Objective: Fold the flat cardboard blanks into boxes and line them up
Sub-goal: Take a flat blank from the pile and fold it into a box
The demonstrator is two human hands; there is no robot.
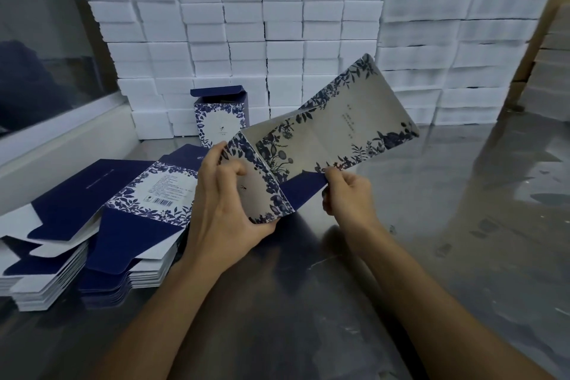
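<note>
Behind, one folded box [219, 116] stands open-topped, its contents unseen.

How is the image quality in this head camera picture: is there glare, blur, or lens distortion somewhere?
Head view: the shiny metal table shows pale glare and reflections on the right; the wall of stacked white foam blocks is soft and bows at the edges, a wide-angle effect; the blue-and-white floral cardboard blank held by the left hand and right hand is fairly sharp; the lower corners are dark.
</note>
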